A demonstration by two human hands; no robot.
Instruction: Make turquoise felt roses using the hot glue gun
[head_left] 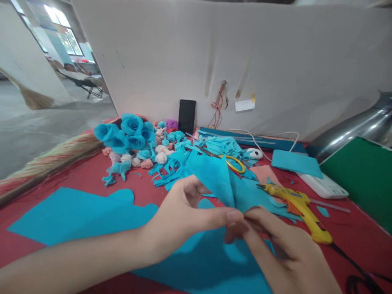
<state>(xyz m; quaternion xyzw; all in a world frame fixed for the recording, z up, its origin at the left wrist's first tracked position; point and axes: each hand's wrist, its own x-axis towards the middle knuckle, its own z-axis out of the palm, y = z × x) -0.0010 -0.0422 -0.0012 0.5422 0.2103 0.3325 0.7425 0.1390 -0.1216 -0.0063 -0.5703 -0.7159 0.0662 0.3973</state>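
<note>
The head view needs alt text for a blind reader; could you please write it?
A person's left hand and right hand pinch a blue sheet above a red tabletop. Blue flowers lie beyond on the left; a yellow glue gun lies to the right.

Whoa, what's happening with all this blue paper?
Someone is pinching the lower end of a folded piece of blue paper between the fingertips of their left hand and right hand. Larger blue sheets lie on the red table under and beside the hands. Blue paper flowers sit at the back left. Yellow-handled scissors rest among blue scraps, and a yellow glue gun lies to the right, not held.
</note>
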